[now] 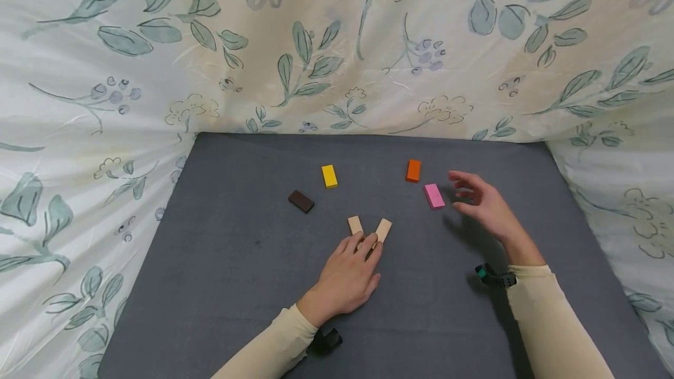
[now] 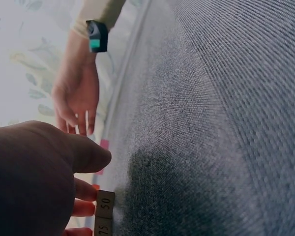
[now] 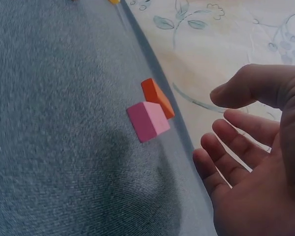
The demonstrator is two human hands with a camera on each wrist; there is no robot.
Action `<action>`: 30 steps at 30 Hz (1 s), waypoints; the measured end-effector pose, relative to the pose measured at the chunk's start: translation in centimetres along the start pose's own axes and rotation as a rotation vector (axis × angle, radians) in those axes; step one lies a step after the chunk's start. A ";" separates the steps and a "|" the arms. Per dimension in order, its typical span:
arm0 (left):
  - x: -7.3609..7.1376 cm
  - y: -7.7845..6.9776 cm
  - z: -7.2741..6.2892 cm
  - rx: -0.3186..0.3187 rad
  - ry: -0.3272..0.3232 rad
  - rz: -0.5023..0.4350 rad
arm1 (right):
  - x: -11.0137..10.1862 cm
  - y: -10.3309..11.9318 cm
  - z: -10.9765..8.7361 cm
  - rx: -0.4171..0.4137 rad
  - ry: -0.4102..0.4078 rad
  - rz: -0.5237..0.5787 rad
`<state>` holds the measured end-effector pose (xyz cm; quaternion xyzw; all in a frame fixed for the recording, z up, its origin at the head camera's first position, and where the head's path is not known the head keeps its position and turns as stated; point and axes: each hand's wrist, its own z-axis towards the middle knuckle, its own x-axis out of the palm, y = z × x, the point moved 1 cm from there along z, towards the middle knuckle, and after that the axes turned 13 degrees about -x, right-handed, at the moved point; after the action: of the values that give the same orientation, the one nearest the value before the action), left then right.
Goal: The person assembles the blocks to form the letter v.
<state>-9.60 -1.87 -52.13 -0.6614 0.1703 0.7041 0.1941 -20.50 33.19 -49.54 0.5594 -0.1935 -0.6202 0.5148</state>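
My left hand (image 1: 344,276) lies palm down with its fingers extended, fingertips at the near ends of two light wooden blocks (image 1: 384,230). The blocks spread apart in a V, their near ends hidden by the fingers. In the left wrist view, the ends of the wooden blocks (image 2: 105,202) bear the dark numbers 50 and 75. To the right, my right hand (image 1: 487,209) hovers with loosely bent fingers and thumb apart, holding nothing. Just left of its fingertips lies a pink block (image 1: 434,196), with an orange block (image 1: 413,171) slightly farther back.
A yellow block (image 1: 329,176) and a dark brown block (image 1: 301,202) lie left of centre on the grey cloth surface (image 1: 221,274). White fabric with a leaf print (image 1: 368,98) borders the back and both sides. Each wrist wears a small black device (image 1: 495,276).
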 end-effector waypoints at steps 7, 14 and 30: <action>0.0 0.1 -0.1 0.000 -0.002 -0.006 | -0.1 -0.9 0.5 0.034 0.081 -0.007; 0.2 0.1 -0.1 -0.002 0.009 -0.008 | -0.2 -1.8 0.9 0.052 0.144 -0.012; 0.3 0.2 0.1 -0.012 0.030 -0.032 | 0.1 -2.7 1.9 0.114 0.242 -0.061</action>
<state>-9.77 -1.95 -52.40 -0.6759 0.1585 0.6918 0.1988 -23.32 33.55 -51.24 0.6641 -0.1475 -0.5515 0.4827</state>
